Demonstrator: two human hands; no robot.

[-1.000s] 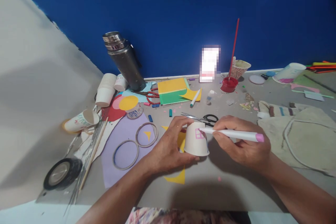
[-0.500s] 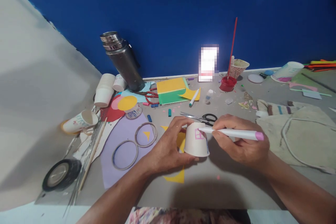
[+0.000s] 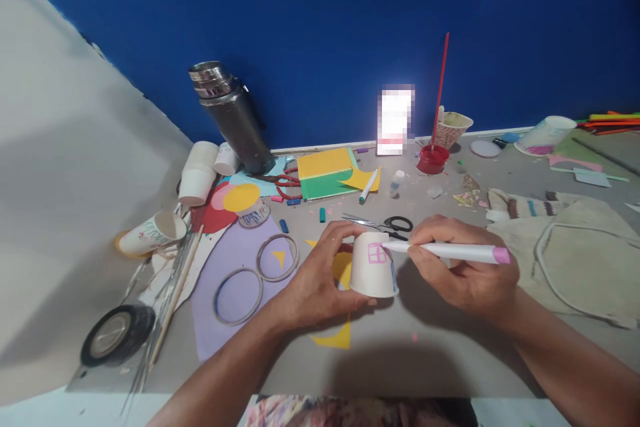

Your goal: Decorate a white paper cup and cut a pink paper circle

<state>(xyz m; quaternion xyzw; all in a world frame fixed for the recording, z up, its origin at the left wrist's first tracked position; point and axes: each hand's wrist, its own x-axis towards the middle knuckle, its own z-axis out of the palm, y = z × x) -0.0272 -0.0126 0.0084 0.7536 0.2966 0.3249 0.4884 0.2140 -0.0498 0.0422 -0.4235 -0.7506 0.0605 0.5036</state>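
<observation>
My left hand (image 3: 320,277) grips an upturned white paper cup (image 3: 373,270) over the grey table (image 3: 430,353). A pink window shape is drawn on the cup's side. My right hand (image 3: 463,273) holds a white marker with a pink end (image 3: 450,253), its tip touching the right edge of that pink drawing. Yellow paper scraps (image 3: 337,337) lie under and beside the cup. Black-handled scissors (image 3: 387,223) rest just behind my hands.
A steel flask (image 3: 233,117), stacked paper cups (image 3: 199,172), coloured card (image 3: 327,173), red paint pot with a brush (image 3: 433,157), two rings on lilac paper (image 3: 257,273), a tape roll (image 3: 113,335) and sticks lie left and behind. A cloth bag (image 3: 575,257) lies at right.
The marker tip has shifted slightly along the pink window drawing, and the cup has turned a little in my left hand. The view has drifted slightly.
</observation>
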